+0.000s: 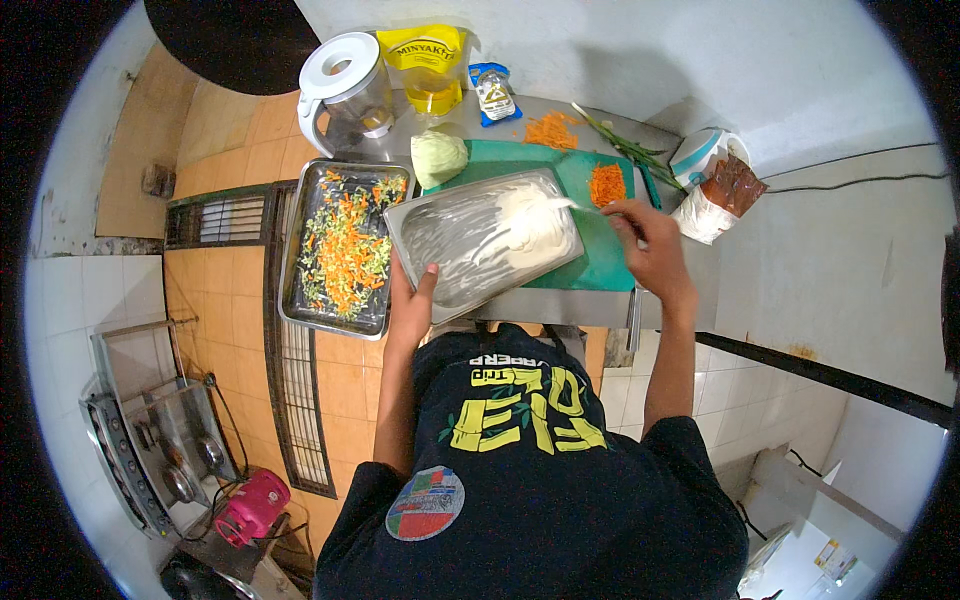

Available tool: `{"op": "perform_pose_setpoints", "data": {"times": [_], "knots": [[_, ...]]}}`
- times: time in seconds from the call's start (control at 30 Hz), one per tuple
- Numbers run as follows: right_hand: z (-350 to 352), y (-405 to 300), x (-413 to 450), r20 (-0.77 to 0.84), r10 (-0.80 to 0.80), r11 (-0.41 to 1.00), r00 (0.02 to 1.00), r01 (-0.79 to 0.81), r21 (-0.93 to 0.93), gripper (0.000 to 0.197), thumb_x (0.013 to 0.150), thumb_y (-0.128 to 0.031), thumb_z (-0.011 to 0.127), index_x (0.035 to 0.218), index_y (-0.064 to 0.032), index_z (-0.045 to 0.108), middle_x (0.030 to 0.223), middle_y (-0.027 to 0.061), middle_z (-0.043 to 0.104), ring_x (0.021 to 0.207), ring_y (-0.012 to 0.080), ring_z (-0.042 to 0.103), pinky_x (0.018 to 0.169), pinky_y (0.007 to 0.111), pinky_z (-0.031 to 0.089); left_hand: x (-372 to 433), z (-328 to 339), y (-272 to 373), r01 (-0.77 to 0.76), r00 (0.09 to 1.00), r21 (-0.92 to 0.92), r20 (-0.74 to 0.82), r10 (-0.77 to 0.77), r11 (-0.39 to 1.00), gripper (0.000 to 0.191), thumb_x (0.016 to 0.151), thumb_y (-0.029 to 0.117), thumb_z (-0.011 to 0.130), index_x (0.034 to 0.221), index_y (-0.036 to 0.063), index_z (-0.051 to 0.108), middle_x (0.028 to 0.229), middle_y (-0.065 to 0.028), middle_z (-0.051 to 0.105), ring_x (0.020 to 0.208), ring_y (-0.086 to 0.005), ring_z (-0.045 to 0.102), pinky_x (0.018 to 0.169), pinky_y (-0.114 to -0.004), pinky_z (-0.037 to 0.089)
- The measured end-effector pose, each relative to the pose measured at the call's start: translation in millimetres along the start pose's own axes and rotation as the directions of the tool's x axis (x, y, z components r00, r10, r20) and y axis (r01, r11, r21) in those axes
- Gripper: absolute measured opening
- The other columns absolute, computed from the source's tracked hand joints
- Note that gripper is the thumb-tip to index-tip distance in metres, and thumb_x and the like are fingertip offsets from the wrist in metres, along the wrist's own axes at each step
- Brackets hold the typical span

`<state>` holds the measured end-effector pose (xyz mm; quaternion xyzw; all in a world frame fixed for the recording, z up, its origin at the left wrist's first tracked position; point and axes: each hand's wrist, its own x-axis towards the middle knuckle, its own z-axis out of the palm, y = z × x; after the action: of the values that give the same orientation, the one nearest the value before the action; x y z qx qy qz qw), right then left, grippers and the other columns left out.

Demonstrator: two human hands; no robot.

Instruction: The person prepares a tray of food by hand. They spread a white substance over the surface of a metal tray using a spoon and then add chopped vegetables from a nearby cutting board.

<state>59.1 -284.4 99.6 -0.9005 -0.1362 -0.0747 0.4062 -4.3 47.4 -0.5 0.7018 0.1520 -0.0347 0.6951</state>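
My left hand (412,304) grips the near left corner of a rectangular metal pan (442,247), thumb over its rim. A creamy white batter (529,232) is gathered toward the pan's right end, and pale streaks coat the rest. Between the fingers of my right hand (649,244) is the handle of a spoon-like utensil (585,206); its working end is at the batter and coated white, so its exact shape is unclear. Under the pan lies a green cutting board (615,262). Left of the pan, a metal tray (289,300) holds chopped carrot and green vegetable (345,255).
Behind the pan are a cabbage piece (437,159), a blender jug (349,90), a yellow oil pouch (431,67) and a blue-white packet (495,94). Shredded carrot (607,184) and green onions (630,146) lie right. A knife handle (634,319) overhangs the counter's front edge.
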Motion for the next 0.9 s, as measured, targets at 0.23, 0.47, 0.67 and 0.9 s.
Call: {"op": "perform_pose_setpoints", "data": {"times": [0.23,0.47,0.67,0.9], "knots": [[57.1,86.8,2.8,0.226,0.149,0.968,0.963,-0.095,-0.234,0.019,0.096,-0.025,0.056,0.105,-0.0115,0.066,0.095,0.0129,0.071,0.085,0.0343,0.068,0.075,0.043,0.053,3.8,-1.1,-2.2,-0.022,0.999,0.025,0.027,0.021,0.999,0.065,0.097,0.007,0.056,0.152,0.0011,0.023,0.144,-0.02,0.044,0.131,-0.028,0.045,0.111,-0.036,0.032],[72.6,127.1,14.4,0.305,0.144,0.94,0.941,-0.033,-0.341,0.02,0.095,-0.028,0.056,0.108,-0.0165,0.066,0.101,0.0126,0.071,0.093,0.0366,0.067,0.077,0.047,0.053,3.7,0.8,-0.6,-0.03,0.999,0.025,0.021,0.03,0.999,0.066,0.097,0.009,0.056,0.153,0.0005,0.022,0.146,-0.021,0.042,0.133,-0.0286,0.043,0.112,-0.037,0.032],[59.7,114.1,-0.5,0.425,0.329,0.892,0.843,-0.13,-0.432,0.018,0.095,-0.027,0.056,0.106,-0.0177,0.068,0.098,0.0132,0.071,0.09,0.0374,0.067,0.078,0.049,0.052,6.3,-2.5,-0.1,-0.07,0.997,0.103,0.03,0.067,0.992,0.066,0.098,0.009,0.056,0.154,-0.0001,0.021,0.148,-0.0209,0.041,0.134,-0.0284,0.042,0.112,-0.037,0.031],[70.4,141.9,-29.3,0.458,0.177,0.982,0.871,-0.184,-0.03,0.012,0.094,-0.014,0.061,0.103,-0.0097,0.067,0.088,0.0091,0.069,0.082,0.0245,0.065,0.072,0.036,0.048,8.2,-1.8,-4.5,-0.029,0.999,0.017,0.028,0.028,0.999,0.066,0.098,0.007,0.056,0.154,0.0002,0.022,0.146,-0.0208,0.043,0.133,-0.0277,0.044,0.111,-0.036,0.033]]}}
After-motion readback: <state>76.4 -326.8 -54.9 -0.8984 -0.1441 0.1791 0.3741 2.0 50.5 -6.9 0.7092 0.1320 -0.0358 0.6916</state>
